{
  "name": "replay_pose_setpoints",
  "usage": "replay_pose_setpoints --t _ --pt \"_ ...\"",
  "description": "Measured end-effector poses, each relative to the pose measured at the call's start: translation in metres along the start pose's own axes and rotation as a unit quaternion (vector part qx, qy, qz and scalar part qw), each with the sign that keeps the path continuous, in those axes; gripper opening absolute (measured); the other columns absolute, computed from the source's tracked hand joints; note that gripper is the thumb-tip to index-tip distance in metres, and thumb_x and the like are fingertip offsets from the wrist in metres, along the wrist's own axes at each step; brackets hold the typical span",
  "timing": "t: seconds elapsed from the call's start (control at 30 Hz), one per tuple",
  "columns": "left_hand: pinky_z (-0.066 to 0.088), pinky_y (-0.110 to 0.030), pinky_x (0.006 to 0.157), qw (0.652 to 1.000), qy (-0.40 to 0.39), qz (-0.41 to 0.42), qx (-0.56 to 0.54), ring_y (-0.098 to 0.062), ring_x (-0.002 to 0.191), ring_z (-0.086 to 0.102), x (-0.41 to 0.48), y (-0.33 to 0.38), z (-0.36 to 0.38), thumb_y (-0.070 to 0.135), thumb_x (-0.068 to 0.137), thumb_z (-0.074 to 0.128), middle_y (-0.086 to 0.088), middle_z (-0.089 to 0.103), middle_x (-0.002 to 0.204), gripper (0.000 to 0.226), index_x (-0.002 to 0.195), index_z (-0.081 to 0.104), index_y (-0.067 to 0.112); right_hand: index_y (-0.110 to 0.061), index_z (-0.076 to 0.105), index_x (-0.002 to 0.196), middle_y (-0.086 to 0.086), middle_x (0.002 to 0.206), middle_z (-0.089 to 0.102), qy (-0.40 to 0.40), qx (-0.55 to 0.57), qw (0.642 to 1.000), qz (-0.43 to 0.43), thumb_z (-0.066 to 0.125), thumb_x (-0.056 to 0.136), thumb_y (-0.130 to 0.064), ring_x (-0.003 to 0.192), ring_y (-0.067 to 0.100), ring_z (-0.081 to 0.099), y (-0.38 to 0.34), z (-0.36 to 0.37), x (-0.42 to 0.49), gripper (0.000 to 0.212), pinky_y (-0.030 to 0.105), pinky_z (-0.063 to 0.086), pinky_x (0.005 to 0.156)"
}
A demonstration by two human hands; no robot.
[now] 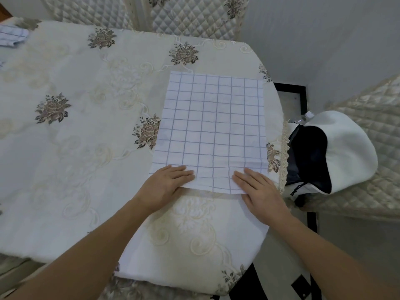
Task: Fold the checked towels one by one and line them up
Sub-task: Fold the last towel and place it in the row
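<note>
White cotton lies under my fingers: left hand (pixel 167 182) and right hand (pixel 258 187) rest flat, fingers together, pinching nothing, on the near corners of the blue-checked white towel (pixel 211 131), spread by the right edge of the embroidered cream table (pixel 86 137). Risk: uneven lifting skews the fold; the cloth may slide off.

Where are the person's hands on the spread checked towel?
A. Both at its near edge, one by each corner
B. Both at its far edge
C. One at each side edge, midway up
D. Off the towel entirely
A: the left hand and right hand lie flat at the near corners of the checked towel.
</note>
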State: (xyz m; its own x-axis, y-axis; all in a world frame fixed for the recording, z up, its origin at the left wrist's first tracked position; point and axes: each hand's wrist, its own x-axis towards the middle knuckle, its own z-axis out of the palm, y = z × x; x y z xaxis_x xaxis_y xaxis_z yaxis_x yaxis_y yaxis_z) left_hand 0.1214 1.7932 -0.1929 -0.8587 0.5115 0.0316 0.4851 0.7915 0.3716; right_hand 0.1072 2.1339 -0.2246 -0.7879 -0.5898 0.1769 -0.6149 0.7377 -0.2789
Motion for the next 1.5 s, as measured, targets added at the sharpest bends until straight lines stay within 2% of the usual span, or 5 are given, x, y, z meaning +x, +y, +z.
replay_pose_setpoints --t 0.63,0.93,1.2,1.4,1.5 --pt "0.038 -0.015 0.107 0.964 -0.076 -0.161 -0.199 0.006 0.127 0.048 -0.145 0.064 -0.023 0.074 0.094 0.015 0.022 0.054 0.14 0.074 0.131 0.064 0.032 -0.025 0.062 0.135 -0.017 0.146 0.05 -0.095 0.186 0.976 0.065 0.043 0.103 -0.037 0.143 0.003 0.036 -0.059 -0.035 -0.083 0.039 0.026 0.033 0.116" --pt "0.032 0.001 0.092 0.93 -0.105 -0.225 -0.273 0.021 0.093 0.057 -0.187 0.106 -0.046 0.043 0.101 0.049 0.036 0.067 0.104 0.025 0.113 0.071 0.037 -0.042 0.061 0.13 -0.034 0.129 0.059 -0.158 0.278 0.941 0.113 0.037 0.099 -0.061 0.121 -0.009 0.055 -0.088 -0.074 -0.107 0.043 0.018 0.046 0.102" --pt "0.056 -0.04 0.087 0.891 -0.022 -0.33 -0.311 -0.011 0.092 0.069 -0.135 0.054 -0.069 0.067 0.093 0.046 0.011 0.074 0.095 0.038 0.104 0.071 0.041 -0.033 0.069 0.122 -0.034 0.112 0.066 -0.139 0.284 0.942 0.115 0.048 0.1 -0.049 0.104 -0.01 0.062 -0.053 -0.079 -0.03 0.035 0.014 0.051 0.086" --pt "0.044 -0.011 0.082 0.896 0.014 -0.374 -0.241 0.001 0.099 0.062 -0.063 -0.006 -0.064 0.035 0.101 0.054 0.019 0.068 0.107 0.021 0.111 0.071 0.029 -0.023 0.068 0.125 -0.019 0.133 0.058 -0.113 0.238 0.96 0.09 0.052 0.096 -0.036 0.133 -0.001 0.044 -0.013 -0.044 0.064 0.036 0.007 0.025 0.111" --pt "0.045 -0.021 0.098 0.895 0.056 -0.397 -0.197 -0.012 0.113 0.06 -0.043 -0.026 -0.054 0.026 0.101 0.056 0.009 0.064 0.126 0.028 0.123 0.069 0.016 -0.022 0.07 0.124 -0.015 0.139 0.055 -0.118 0.211 0.967 0.078 0.048 0.096 -0.039 0.141 0.004 0.035 0.004 -0.024 0.098 0.04 0.018 0.023 0.114"
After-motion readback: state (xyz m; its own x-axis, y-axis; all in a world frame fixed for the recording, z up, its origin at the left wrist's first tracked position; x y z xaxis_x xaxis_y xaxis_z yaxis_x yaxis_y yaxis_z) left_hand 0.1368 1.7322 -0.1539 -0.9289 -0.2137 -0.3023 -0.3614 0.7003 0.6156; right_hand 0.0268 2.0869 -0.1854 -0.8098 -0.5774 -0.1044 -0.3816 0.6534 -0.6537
